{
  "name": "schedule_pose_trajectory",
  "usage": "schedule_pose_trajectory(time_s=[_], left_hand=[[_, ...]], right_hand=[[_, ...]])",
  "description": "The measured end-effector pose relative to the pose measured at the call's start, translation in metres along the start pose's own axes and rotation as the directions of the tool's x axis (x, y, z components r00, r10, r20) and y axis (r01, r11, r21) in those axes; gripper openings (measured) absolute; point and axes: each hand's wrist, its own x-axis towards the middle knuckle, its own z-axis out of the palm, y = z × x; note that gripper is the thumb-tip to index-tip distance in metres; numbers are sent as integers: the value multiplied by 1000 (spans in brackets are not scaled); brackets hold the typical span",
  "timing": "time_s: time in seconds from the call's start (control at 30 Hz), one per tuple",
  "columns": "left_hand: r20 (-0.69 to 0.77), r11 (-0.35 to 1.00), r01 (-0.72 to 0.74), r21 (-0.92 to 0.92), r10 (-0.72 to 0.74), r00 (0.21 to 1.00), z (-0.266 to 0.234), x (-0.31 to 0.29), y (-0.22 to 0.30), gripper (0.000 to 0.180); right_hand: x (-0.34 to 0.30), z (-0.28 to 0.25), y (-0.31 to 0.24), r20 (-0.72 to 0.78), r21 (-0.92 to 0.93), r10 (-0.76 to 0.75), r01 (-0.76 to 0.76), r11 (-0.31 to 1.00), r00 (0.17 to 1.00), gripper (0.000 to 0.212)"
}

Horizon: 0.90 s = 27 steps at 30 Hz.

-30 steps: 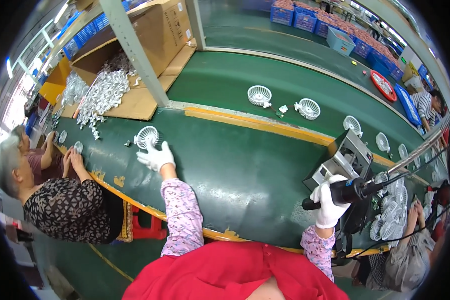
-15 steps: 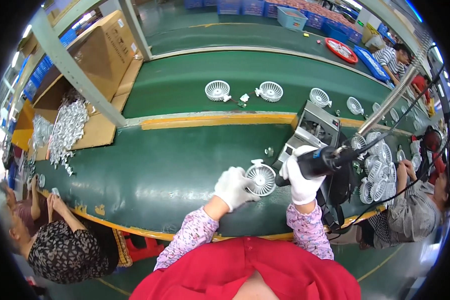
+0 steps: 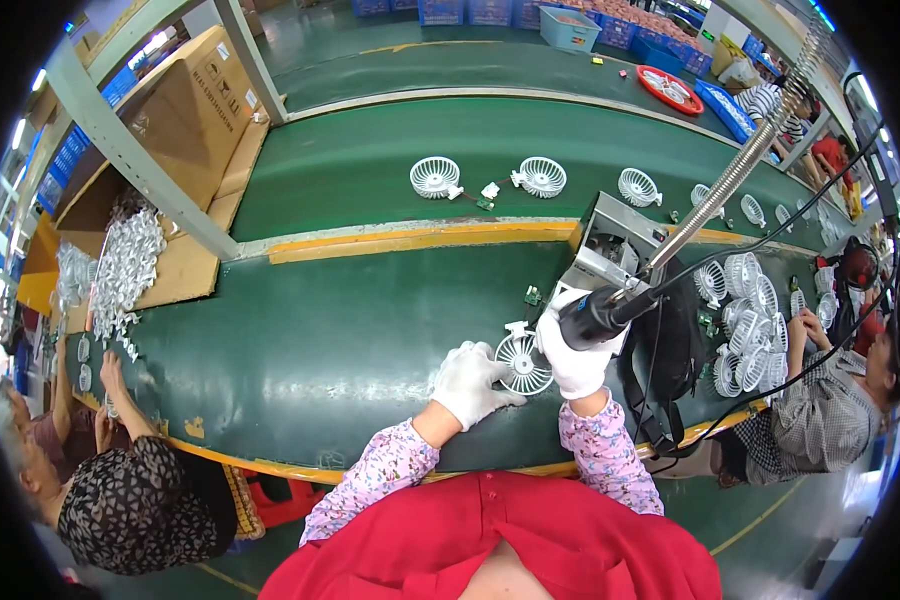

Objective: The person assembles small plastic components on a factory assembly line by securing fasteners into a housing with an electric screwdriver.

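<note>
While the gloved left hand [image 3: 470, 382] rests its fingers against the rim of a white fan grille [image 3: 523, 362] lying flat on the green bench [image 3: 350, 330], the gloved right hand [image 3: 573, 358] has its grip clenched round a black power screwdriver [image 3: 592, 318] held just over the grille. Behind them stands a grey metal box [image 3: 615, 252], and more grilles [image 3: 750, 325] are heaped to the right.

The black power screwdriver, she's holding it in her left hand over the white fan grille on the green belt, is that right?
Not quite: the head view shows the black power screwdriver gripped in the right hand. The left hand steadies the white fan grille on the green belt.
</note>
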Motion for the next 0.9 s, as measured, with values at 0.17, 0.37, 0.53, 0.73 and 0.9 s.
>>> schedule_pose_trajectory(time_s=[0.17,0.37,0.53,0.73,0.9], left_hand=[[6,1000,-13,10,13,1000,6,0,-3,30],[-28,999,-45,1,45,999,8,-1,-6,29],[-56,994,-102,-42,100,993,11,-2,-6,26],[-42,995,-92,-28,91,995,13,-1,-7,25],[-70,992,-128,-1,128,989,15,-2,-7,27]], right_hand=[[-1,-3,8,23,-57,3,-1,998,1000,28],[-1,-2,4,21,28,49,-49,998,999,31],[18,-30,-7,-129,12,-148,151,988,981,39],[42,-42,-9,-213,-126,-186,162,979,959,28],[27,-32,-17,-142,-92,-119,106,990,983,33]])
